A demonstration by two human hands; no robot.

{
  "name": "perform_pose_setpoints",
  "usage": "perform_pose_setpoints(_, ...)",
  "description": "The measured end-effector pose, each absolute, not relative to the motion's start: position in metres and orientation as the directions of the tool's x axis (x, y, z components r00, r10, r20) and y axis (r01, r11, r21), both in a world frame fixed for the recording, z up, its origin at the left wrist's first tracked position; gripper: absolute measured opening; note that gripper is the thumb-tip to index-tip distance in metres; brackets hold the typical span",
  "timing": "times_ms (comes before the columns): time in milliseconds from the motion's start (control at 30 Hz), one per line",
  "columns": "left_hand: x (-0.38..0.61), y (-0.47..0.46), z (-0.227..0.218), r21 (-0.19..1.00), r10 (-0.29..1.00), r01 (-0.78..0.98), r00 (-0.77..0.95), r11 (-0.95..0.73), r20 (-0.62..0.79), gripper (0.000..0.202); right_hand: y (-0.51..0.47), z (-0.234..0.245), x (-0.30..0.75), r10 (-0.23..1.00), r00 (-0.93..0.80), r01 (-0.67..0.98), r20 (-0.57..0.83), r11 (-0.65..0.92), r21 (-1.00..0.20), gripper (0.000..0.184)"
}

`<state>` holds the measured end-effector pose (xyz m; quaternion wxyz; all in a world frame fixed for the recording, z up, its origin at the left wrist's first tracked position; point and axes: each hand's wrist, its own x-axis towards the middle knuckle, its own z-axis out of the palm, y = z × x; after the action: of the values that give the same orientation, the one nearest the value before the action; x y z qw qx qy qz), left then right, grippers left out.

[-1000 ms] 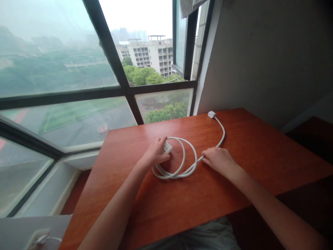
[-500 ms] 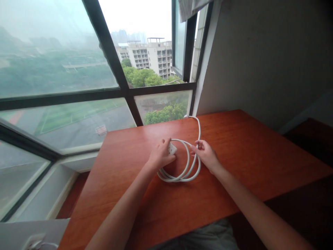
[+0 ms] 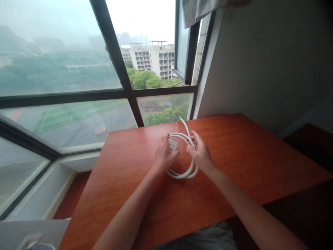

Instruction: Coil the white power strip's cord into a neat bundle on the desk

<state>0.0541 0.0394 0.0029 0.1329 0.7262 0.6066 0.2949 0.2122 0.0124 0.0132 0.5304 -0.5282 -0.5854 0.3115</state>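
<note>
A white extension cord [image 3: 187,172] is looped into a coil over the wooden table. My left hand [image 3: 165,151] is closed around its white socket block [image 3: 172,144] and the left side of the loops; the block's slotted face shows between thumb and fingers. On the coil's right side, my right hand [image 3: 200,151] is closed with thumb and fingers on the cable, the index finger raised a little. From the right hand the free length of cable [image 3: 184,124] arches up and back towards the window; its end is hidden or too small to make out.
The reddish-brown table [image 3: 125,194] reaches back to the window frame [image 3: 130,93]. A window sash [image 3: 188,52] stands ajar beneath a hanging cloth [image 3: 197,10]. On the right rises a grey wall [image 3: 260,62]. A wall outlet with a cable [image 3: 32,241] shows at lower left.
My right hand has brought the trailing cable in to the coil's right side. The cable's far end has shifted left along the table's back edge, and the coil looks smaller.
</note>
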Motion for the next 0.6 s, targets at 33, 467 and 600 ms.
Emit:
perform_pose_setpoints(33, 0.054, 0.038, 0.004, 0.568, 0.958, 0.796, 0.054, -0.211, 0.28, 0.076, 0.012, 0.018, 0.21, 0.937, 0.106, 0.338, 0.333, 0.282, -0.898, 0.056)
perform_pose_setpoints(467, 0.047, 0.019, 0.045, 0.526, 0.787, 0.789, -0.089, -0.318, 0.61, 0.085, -0.019, 0.057, 0.201, 0.65, -0.01, 0.555, 0.759, 0.636, -0.537, 0.04)
perform_pose_setpoints(600, 0.045, 0.015, 0.055, 0.475, 0.775, 0.808, -0.038, -0.347, 0.631, 0.087, -0.017, 0.059, 0.204, 0.754, 0.079, 0.504, 0.652, 0.534, -0.678, 0.041)
